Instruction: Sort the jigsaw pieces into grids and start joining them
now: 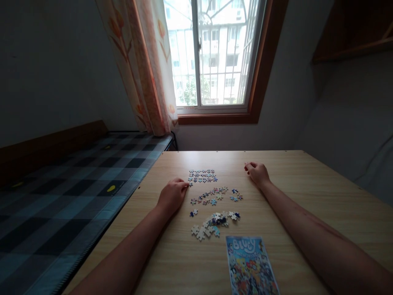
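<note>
My left hand (pixel 173 194) rests on the wooden table with its fingers closed, the fingertips at a small jigsaw puzzle piece (pixel 190 184). This piece lies at the left end, just below neat rows of puzzle pieces (pixel 202 175). Farther right, beyond those rows, my right hand (pixel 257 172) is raised at the wrist with its fingers curled together; whether anything small is between them I cannot make out. Nearer to me lie a loose band of coloured pieces (pixel 213 194) and a heap of mostly face-down pieces (pixel 211 223).
A colourful picture sheet reading "Bluey" (pixel 250 264) lies at the table's near side. On the left, a bed with a checked cover (pixel 123 172) runs along the table (pixel 294 229). Behind the table are a window (pixel 221 57) and a flowered curtain (pixel 141 61).
</note>
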`<state>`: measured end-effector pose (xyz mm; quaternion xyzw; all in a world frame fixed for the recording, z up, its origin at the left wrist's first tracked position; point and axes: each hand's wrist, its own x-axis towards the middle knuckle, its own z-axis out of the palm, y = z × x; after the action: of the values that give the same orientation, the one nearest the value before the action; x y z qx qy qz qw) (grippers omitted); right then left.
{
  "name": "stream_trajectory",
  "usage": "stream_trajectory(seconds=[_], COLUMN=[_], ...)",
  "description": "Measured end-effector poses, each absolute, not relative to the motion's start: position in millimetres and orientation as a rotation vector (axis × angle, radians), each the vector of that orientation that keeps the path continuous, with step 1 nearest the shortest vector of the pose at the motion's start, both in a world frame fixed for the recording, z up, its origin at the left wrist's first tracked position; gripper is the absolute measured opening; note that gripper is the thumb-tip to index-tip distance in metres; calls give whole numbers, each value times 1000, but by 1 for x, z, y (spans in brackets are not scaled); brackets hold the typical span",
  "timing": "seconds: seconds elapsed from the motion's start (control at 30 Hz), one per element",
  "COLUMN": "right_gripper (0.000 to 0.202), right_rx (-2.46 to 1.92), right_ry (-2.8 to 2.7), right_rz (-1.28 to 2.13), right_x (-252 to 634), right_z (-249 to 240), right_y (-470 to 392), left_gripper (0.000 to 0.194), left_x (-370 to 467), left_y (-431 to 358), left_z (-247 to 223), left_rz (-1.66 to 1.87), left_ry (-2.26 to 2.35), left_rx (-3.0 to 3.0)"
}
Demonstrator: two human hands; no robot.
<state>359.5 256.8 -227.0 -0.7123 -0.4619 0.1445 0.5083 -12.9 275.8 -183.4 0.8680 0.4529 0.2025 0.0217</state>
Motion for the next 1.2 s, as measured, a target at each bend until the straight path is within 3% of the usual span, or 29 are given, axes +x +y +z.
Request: stream_trajectory(seconds=[0.5,0.77,0.9,1.03,1.2], right_gripper=[40,44,49,52,52], right_rx=[-1428,-1408,-1457,-1452,-1340], right_ry=[-1411,-1887,-2131,-2254,-2268], right_rz=[729,421,372,372,441], right_x=[323,300,294,291,289], right_z=[-210,-221,-219,-217,-213], right_y=[194,174,173,170,166], left_gripper=[19,24,35,55,62], left_x=[-3,1,14,23,29], left_y=[262,250,229,220,218], left_z=[-175,-171,-170,-174,-176], left_rz=[776,785,561,223,87], left_ry=[1260,968,714,730,751], left_rx=[2797,2792,2767,2776,2776])
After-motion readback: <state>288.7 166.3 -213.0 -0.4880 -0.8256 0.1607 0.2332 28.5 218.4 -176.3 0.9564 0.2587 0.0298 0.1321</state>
